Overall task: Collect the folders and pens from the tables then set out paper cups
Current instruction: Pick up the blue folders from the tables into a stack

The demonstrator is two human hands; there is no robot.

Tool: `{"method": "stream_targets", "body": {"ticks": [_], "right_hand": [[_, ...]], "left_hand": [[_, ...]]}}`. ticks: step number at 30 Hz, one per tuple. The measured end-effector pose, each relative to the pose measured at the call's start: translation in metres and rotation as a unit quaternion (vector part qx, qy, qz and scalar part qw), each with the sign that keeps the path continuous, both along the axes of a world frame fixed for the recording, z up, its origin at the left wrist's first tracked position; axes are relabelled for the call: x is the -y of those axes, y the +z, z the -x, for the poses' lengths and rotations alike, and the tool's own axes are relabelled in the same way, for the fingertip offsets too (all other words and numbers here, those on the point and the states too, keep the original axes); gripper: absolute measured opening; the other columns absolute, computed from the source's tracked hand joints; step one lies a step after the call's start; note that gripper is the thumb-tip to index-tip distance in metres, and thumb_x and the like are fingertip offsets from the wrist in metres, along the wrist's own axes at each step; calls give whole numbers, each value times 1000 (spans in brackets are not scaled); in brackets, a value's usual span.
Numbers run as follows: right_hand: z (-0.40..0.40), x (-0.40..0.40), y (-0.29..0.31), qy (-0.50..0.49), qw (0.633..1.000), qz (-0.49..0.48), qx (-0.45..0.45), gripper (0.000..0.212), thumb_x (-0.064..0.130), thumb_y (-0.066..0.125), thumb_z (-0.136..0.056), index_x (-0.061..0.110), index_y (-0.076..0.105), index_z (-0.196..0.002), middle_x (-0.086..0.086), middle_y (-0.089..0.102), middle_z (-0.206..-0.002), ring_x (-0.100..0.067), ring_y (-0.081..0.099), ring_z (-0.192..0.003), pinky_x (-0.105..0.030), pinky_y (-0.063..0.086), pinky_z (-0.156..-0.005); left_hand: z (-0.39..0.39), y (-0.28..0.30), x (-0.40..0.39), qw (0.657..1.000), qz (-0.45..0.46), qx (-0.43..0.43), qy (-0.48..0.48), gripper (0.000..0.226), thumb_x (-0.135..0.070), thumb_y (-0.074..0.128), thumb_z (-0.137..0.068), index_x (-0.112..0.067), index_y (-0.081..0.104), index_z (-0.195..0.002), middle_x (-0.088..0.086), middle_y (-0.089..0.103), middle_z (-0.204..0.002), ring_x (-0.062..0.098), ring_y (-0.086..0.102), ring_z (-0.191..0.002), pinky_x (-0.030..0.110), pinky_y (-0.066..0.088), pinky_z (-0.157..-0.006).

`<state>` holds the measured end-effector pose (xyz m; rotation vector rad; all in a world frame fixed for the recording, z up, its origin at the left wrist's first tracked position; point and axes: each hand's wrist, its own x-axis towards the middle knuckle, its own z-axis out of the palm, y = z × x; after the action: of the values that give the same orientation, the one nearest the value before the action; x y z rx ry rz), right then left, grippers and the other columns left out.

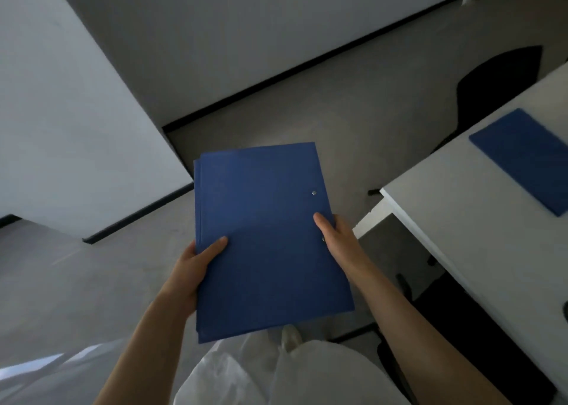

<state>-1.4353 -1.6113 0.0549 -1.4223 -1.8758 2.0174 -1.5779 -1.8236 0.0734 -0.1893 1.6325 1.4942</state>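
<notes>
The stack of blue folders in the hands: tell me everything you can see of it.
The stack of blue folders is dark blue and matt, looking like thin card or plastic. Offset edges along its left side show several folders, though their number cannot be told. Two small metal studs sit near the right edge. It is held roughly flat, over the grey floor, in front of the body. The left hand grips its left edge, thumb on top; the right hand grips its right edge likewise. Nothing else touches it.

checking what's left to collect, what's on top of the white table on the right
One blue folder lies flat on the white table. A dark object at the frame edge is cut off. No pens or cups show there.
</notes>
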Motion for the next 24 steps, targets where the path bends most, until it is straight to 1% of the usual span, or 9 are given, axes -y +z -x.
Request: {"method": "stream_targets", "body": {"ticks": [4,9,12,14,16,18,20,22,24], "right_hand": [[54,-32,-3,-57,998,-3,9,45,52,51,-89,13,60,-111,-10,67,-110,-25,66,-98,-48,52,-92],[117,-70,5,-148,989,16,15,38,47,52,-92,13,60,-108,-8,68,-109,-25,67,-96,-48,53,-91],[144,-96,11,-195,981,15,-2,41,45,53,-93,9,60,-110,-11,68,-110,-27,67,-97,-48,54,-90],[154,-112,13,-227,974,16,-10,43,43,52,-94,6,60,-112,-11,68,-109,-27,67,-96,-44,56,-86],[159,-129,13,-256,966,30,-23,39,44,53,-93,11,61,-112,-5,69,-105,-21,69,-91,-36,58,-78],[159,-151,11,-285,957,36,-28,31,43,54,-93,16,62,-105,1,70,-98,-13,70,-82,-25,56,-65],[156,-179,9,-319,947,37,-30,25,42,54,-93,18,63,-96,1,70,-94,-11,69,-77,-22,53,-60],[153,-203,8,-342,938,48,-30,27,42,54,-93,17,64,-94,-1,71,-93,-16,70,-79,-28,55,-67],[149,-236,5,-364,929,60,-32,36,45,52,-93,14,67,-102,-3,73,-98,-22,71,-86,-38,58,-78]], "left_hand": [[73,0,-48,999,-17,5,-51,27,-21,65,-89,-15,63,-115,6,76,-99,27,74,-84,36,60,-60],[169,7,-116,991,-26,20,-129,37,-21,69,-86,-20,61,-122,8,74,-109,30,72,-92,41,60,-67],[213,12,-162,983,-28,12,-178,39,-24,71,-84,-23,60,-122,5,74,-109,28,73,-92,40,60,-66],[232,11,-191,978,-25,9,-209,40,-25,70,-84,-22,60,-123,4,74,-110,27,73,-92,39,60,-66],[244,9,-220,972,-23,10,-235,42,-25,70,-85,-21,60,-124,4,74,-109,27,73,-92,39,60,-65],[251,7,-254,966,-19,10,-259,40,-26,70,-84,-21,60,-123,3,74,-108,26,73,-89,38,60,-64],[255,3,-296,957,-19,15,-290,38,-26,70,-84,-23,60,-121,4,73,-110,26,73,-90,40,59,-66],[255,0,-329,951,-19,12,-308,37,-26,70,-84,-24,61,-120,4,74,-109,27,73,-90,42,59,-67],[254,-3,-368,946,-17,13,-325,38,-27,71,-83,-23,61,-120,4,75,-106,28,73,-89,43,59,-67]]}}
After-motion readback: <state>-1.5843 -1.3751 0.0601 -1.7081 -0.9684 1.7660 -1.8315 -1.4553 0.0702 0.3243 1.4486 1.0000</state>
